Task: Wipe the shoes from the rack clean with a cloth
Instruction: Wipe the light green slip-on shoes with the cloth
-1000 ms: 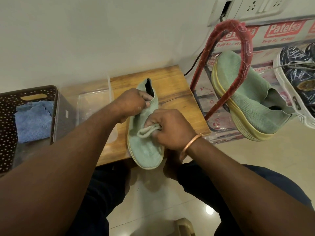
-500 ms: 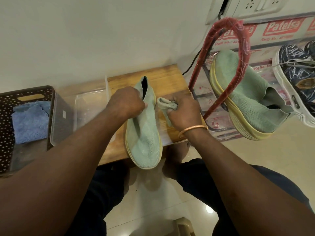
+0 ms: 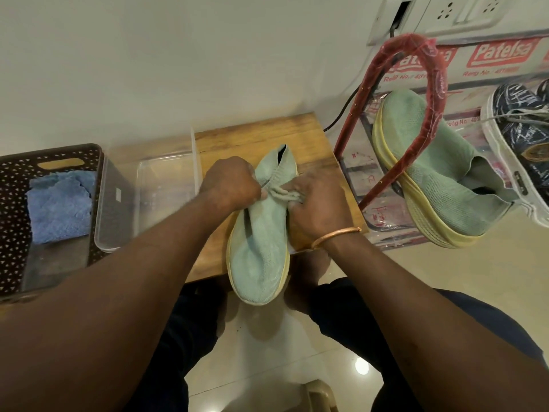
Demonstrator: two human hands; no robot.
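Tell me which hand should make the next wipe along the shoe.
Right. The right hand grips the cloth against the shoe; the left hand grips the shoe near its opening, likely steadying it.

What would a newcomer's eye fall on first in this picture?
First, the two hands in the middle: the left hand grips a pale green shoe lying on a wooden board, and the right hand presses a bunched cloth to it. Next, at the right, a matching green shoe sits on the red rack. At the left, a blue cloth lies in a dark basket.
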